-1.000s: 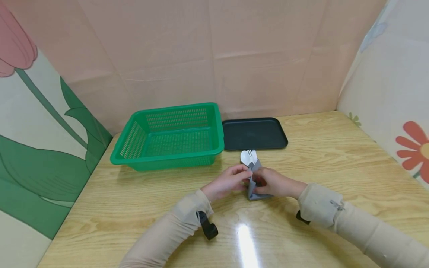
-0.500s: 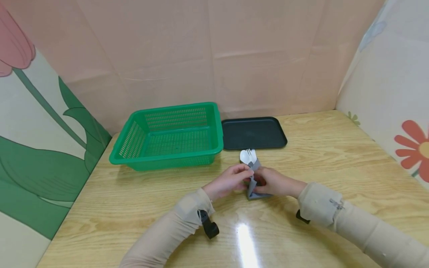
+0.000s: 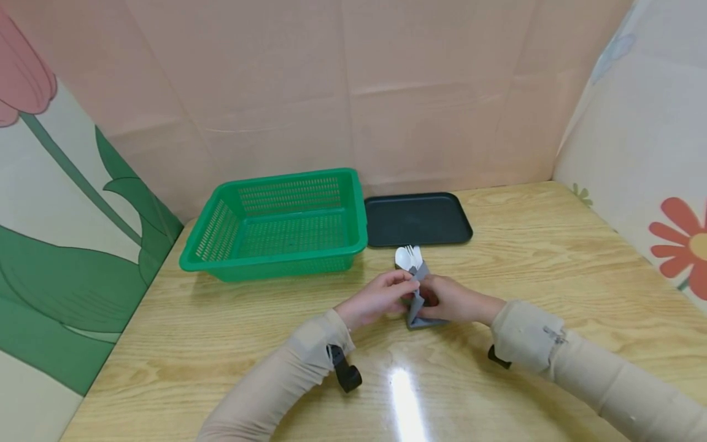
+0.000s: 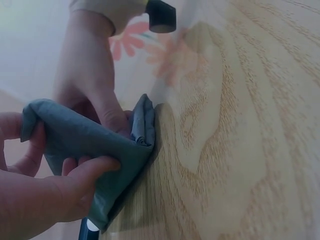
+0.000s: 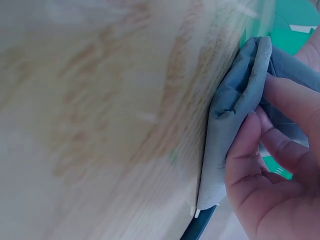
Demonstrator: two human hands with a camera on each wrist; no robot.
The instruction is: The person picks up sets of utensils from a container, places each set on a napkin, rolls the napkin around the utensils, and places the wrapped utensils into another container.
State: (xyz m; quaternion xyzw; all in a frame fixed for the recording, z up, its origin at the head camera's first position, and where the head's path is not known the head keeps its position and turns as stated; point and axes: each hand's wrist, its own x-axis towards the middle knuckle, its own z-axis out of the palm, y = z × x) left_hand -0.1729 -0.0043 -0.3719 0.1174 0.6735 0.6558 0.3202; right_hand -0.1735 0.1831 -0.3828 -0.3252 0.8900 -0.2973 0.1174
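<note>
A grey cloth napkin point(image 3: 413, 316) lies folded around white cutlery on the table. From its far end stick out a spoon point(image 3: 403, 258), a fork point(image 3: 410, 253) and another white piece point(image 3: 418, 254), probably a knife by its outline. My left hand point(image 3: 377, 298) pinches the napkin's left flap, lifted off the layers below, as the left wrist view shows. My right hand point(image 3: 458, 301) grips the folded right side, thumb and fingers bent at the cloth point(image 5: 225, 120). The handles are hidden under napkin and fingers.
A green plastic basket point(image 3: 287, 253) stands at the back left. Right beside it is a black tray point(image 3: 418, 220), just beyond the cutlery tips. Fabric-covered walls border the wooden table point(image 3: 221, 344) at the back and sides.
</note>
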